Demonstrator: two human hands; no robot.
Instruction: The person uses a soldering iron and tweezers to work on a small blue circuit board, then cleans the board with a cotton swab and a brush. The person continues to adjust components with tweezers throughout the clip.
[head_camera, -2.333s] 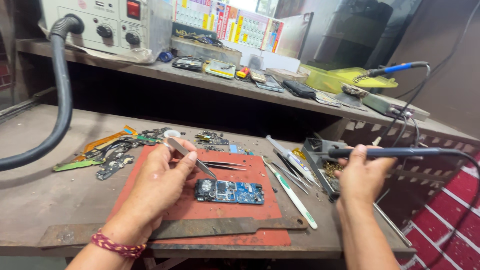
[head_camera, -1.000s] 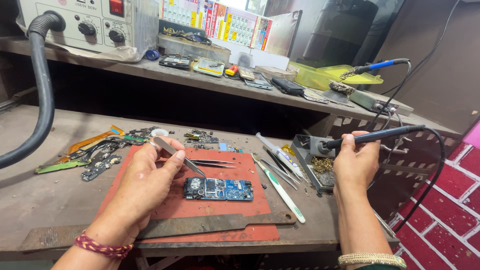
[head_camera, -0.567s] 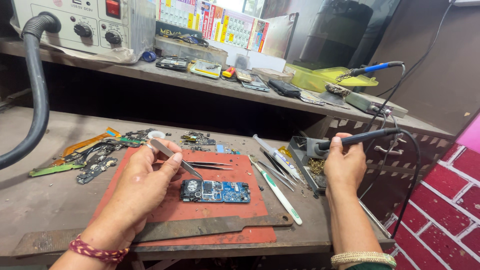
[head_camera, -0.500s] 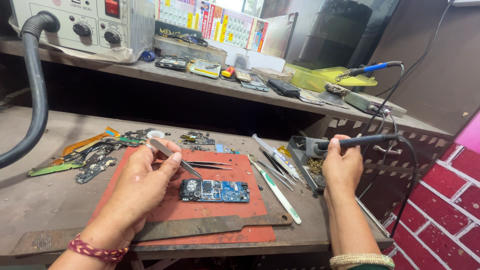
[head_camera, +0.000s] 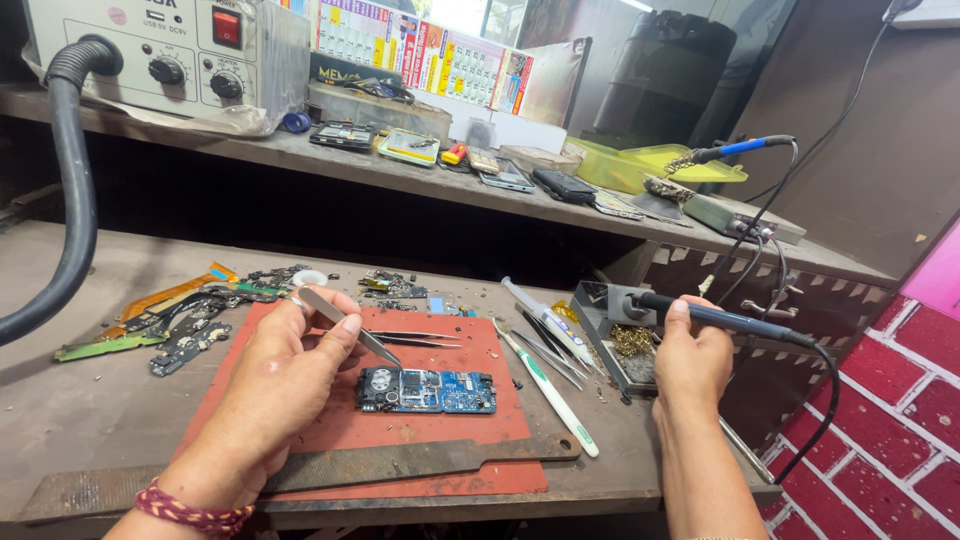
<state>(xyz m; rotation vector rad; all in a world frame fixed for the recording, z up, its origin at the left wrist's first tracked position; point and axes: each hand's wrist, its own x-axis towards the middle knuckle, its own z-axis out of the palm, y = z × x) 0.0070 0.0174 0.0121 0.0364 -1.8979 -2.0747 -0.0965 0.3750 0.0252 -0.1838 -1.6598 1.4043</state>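
My left hand (head_camera: 285, 375) pinches tweezers (head_camera: 345, 328) just above the blue circuit board (head_camera: 428, 391) beside my fingers; my right hand (head_camera: 692, 358) grips the soldering iron (head_camera: 720, 320), best wiped clean first.

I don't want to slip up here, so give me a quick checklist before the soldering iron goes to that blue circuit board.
1. Circuit board lies flat on the red mat: ok.
2. Tweezers gripped in the left hand, tips just above the board's left end: ok.
3. Soldering iron gripped in the right hand: ok.
4. Iron tip is at the holder with the brass wool, off the board: ok.
5. Tip clean and tinned: cannot tell.
6. Loose tools lie between iron and board: not ok.
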